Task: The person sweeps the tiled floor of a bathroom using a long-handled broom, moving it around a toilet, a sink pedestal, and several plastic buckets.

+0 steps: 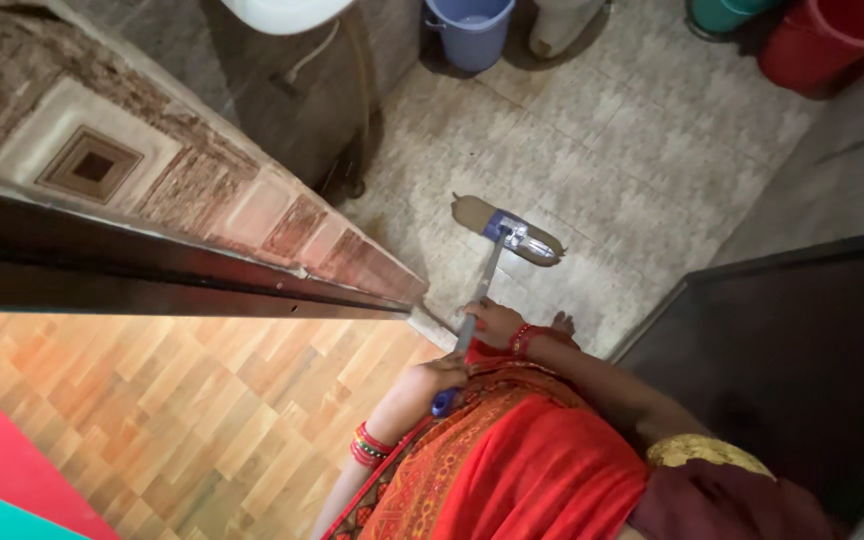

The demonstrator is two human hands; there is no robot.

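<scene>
I hold a flat mop by its metal handle (482,290) with both hands. My right hand (492,322), with red bangles at the wrist, grips the handle about midway. My left hand (440,378), also with red bangles on the forearm, is closed around the blue top end of the handle near my red and orange garment. The mop head (472,212), a brown oblong pad with a blue joint, lies flat on the pale tiled floor (632,150) ahead of me.
A blue bucket (469,30), a red bucket (822,40) and a teal tub (722,12) stand at the far edge of the tiles. A white basin (282,12) hangs at top left. A dark door frame (152,275) is left, a dark door (802,360) right, wood-pattern flooring (152,400) below.
</scene>
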